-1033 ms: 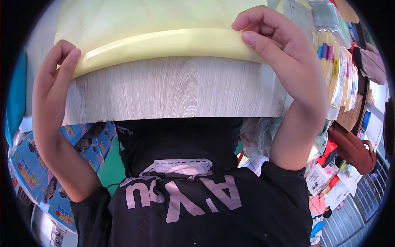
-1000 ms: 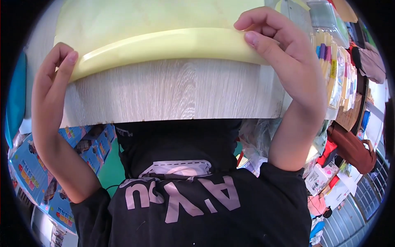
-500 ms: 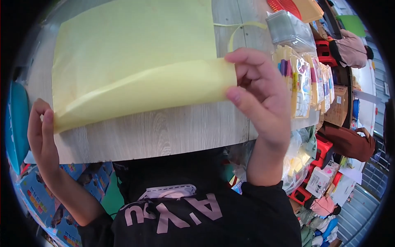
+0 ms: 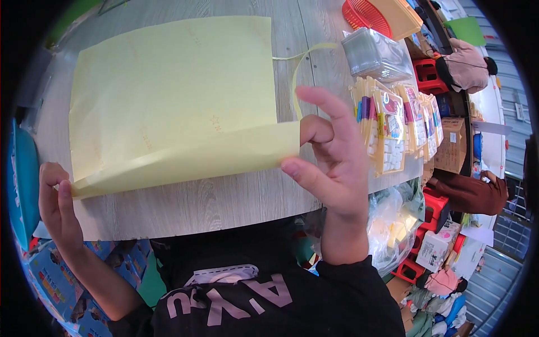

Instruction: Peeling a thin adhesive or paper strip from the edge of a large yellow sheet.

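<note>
A large pale-yellow sheet of paper (image 4: 174, 90), faintly printed, lies on the wood-grain table. Its near edge is lifted and curled over toward the far side along its whole width. My left hand (image 4: 58, 191) pinches the near-left corner between thumb and bent fingers. At the right end of the curl, my right hand (image 4: 334, 151) has its thumb on the near edge and a bent finger against the paper's side. The index finger of that hand sticks up, off the sheet. A narrow yellow strip (image 4: 297, 70) lies on the table just beyond the right hand.
Right of the sheet stand a stack of clear plastic sleeves (image 4: 376, 53), several packed sets (image 4: 387, 126) and a red basket (image 4: 365, 18). A teal basin (image 4: 23, 185) is at the left. Blue printed boxes (image 4: 53, 275) sit below the table edge. People work farther right.
The sheet's curled edge has come lower in view with both hands. My right hand has shifted left and down, and its index finger has lifted off the paper.
</note>
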`<control>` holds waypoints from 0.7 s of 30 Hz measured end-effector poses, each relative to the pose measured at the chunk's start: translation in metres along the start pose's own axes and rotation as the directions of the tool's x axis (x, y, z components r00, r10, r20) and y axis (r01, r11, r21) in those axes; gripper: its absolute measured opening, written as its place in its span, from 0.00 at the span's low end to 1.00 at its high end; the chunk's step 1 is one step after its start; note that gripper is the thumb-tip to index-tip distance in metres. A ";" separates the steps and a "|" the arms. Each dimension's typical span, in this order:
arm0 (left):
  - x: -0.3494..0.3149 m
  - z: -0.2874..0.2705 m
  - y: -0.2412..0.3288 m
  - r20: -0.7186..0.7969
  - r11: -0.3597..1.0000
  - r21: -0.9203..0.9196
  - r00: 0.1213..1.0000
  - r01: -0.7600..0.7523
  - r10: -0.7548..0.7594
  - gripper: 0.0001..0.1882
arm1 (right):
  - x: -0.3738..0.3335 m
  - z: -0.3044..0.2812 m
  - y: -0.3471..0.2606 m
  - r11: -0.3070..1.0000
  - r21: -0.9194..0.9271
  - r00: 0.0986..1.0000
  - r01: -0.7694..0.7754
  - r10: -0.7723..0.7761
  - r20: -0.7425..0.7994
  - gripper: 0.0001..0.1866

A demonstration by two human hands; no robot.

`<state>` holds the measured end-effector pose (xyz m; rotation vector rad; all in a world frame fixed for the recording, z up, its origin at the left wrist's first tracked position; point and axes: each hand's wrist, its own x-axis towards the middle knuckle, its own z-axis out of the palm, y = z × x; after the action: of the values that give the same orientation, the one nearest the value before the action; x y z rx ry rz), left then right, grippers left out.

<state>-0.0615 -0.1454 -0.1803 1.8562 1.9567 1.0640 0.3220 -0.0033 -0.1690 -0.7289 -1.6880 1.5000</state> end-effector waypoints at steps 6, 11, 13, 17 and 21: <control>-0.005 0.005 0.008 -0.025 0.999 -0.004 0.999 -0.031 0.031 0.08 | -0.002 0.002 -0.009 0.981 -0.192 0.999 0.022 -0.016 0.033 0.17; -0.011 0.021 0.014 0.046 0.990 0.064 0.991 -0.128 0.125 0.09 | -0.008 0.001 0.001 0.893 -0.431 0.988 0.128 -0.080 0.129 0.05; -0.021 0.020 0.014 0.060 0.982 0.118 0.988 -0.148 0.142 0.09 | -0.010 0.003 0.005 0.859 -0.479 0.980 0.179 -0.115 0.161 0.06; -0.037 0.023 0.019 0.123 0.910 0.348 0.973 -0.225 0.193 0.10 | -0.023 0.008 0.009 0.706 -0.659 0.962 0.260 -0.128 0.242 0.09; -0.051 0.034 0.028 0.200 0.895 0.381 0.965 -0.234 0.168 0.12 | -0.040 0.011 0.017 0.664 -0.716 0.965 0.217 -0.036 0.259 0.10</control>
<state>-0.0109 -0.1841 -0.2018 2.3198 2.0335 0.5543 0.3342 -0.0391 -0.1926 -0.8359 -2.5149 0.7570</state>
